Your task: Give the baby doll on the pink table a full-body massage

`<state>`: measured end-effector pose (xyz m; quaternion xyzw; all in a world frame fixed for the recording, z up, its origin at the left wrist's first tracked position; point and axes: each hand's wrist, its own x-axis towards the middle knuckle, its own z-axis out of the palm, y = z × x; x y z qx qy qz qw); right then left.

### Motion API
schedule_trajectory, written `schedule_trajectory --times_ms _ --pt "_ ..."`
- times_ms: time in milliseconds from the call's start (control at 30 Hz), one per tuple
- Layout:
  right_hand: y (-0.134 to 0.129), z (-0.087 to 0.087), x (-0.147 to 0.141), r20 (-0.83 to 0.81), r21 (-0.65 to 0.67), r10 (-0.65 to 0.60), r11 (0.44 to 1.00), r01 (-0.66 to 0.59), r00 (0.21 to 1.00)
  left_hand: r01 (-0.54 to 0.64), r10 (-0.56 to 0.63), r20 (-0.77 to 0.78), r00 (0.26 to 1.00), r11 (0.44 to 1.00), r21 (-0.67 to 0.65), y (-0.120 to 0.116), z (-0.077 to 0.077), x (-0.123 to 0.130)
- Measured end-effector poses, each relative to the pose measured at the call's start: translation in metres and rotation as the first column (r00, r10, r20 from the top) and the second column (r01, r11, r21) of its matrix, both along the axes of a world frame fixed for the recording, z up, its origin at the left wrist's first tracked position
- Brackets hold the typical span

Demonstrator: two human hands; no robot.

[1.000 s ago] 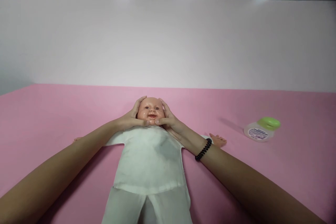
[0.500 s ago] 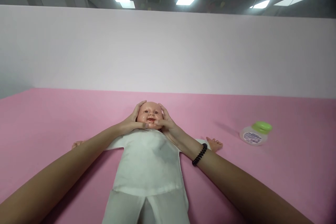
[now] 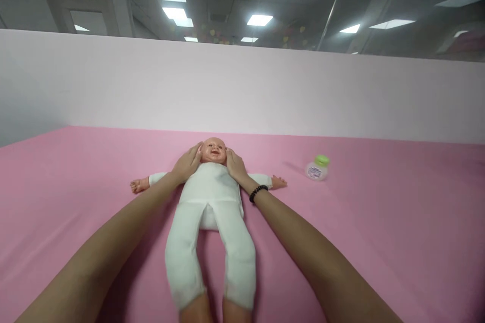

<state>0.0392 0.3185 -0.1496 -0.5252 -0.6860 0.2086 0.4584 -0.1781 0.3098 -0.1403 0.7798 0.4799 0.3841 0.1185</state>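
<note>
Doll [image 3: 211, 184] with glossy, rounded head [image 3: 214, 149]

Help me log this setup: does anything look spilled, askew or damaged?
Nothing clearly stands out. The doll lies face up between the left hand and right hand; the bottle is capped, with no spill visible around it.

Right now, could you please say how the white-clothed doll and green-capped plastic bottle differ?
The white-clothed doll is larger than the green-capped plastic bottle. Left hand and right hand touch the doll; neither touches the bottle. Doll and bottle share the pink surface.
</note>
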Motion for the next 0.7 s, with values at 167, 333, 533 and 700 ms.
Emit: schedule_trajectory --times_ms 167,333,533,700 --pt "-0.037 0.010 0.044 0.496 -0.035 -0.073 0.994 0.104 0.865 -0.098 0.106 -0.518 0.849 0.994 0.042 -0.031 0.006 -0.028" --pt "-0.076 0.020 0.074 0.601 -0.098 -0.120 0.970 0.222 0.790 -0.304 0.250 -0.701 0.668 0.951 0.050 -0.066 0.006 -0.055" --pt "-0.117 0.000 0.099 0.510 -0.076 -0.416 0.850 0.521 0.753 -0.607 0.522 -0.459 0.719 0.794 -0.048 -0.101 -0.001 -0.088" --pt "-0.124 -0.009 0.111 0.351 -0.106 -0.538 0.791 0.603 0.767 -0.617 0.557 -0.281 0.782 0.756 -0.218 -0.108 -0.005 -0.115"
